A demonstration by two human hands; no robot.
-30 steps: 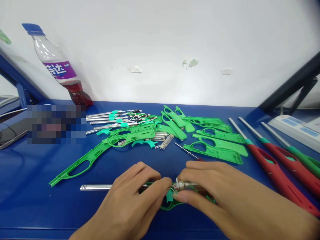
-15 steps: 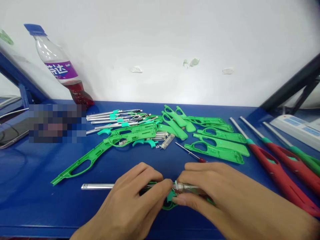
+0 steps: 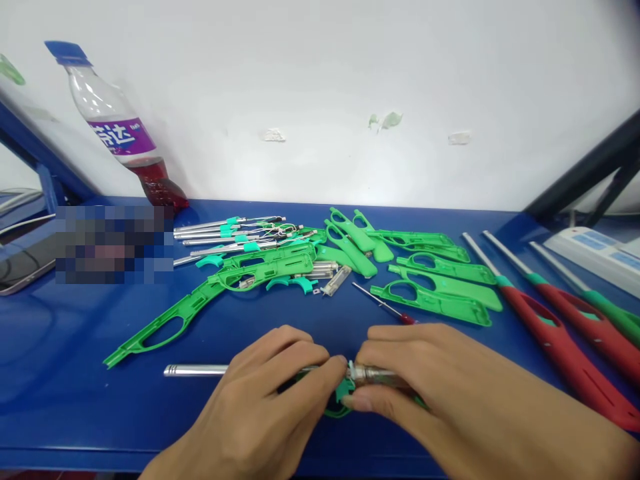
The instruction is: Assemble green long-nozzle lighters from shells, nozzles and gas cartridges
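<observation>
Evidently braced: tube, shell and tank under both hands

Directions are taken from the hands, with twelve o'clock toward the wall (image 3: 325, 160). The left hand (image 3: 267, 393) curls palm-down over a green shell (image 3: 339, 413) and a metal tube (image 3: 195, 370), whose free end points to nine o'clock. What its fingertips pinch is hidden and cannot be told. The right hand (image 3: 430, 387) pinches a clear tank (image 3: 381, 376) between thumb and fingers, the tank's white fitting (image 3: 352, 371) turned to nine o'clock, just beside the left fingertips. A teal trigger (image 3: 345, 389) shows between the hands. In judgement, the left hand acts as a clamp on tube and shell, while the right hand's lengthwise grip holds the tank in line with them.

Spare parts sit wallward on the blue table (image 3: 270, 313), probably for easy reach: wired tubes (image 3: 215, 240) between ten and eleven, loose tanks (image 3: 337, 281) at twelve, shell halves (image 3: 447, 306) between one and two, red-handled lighters (image 3: 580, 373) between two and three.

Obstructions: a screwdriver (image 3: 384, 305) lies at one o'clock, near the right knuckles; a long shell half (image 3: 201, 305) lies toward ten, apart from the tube. A wide movement could knock either.
</observation>
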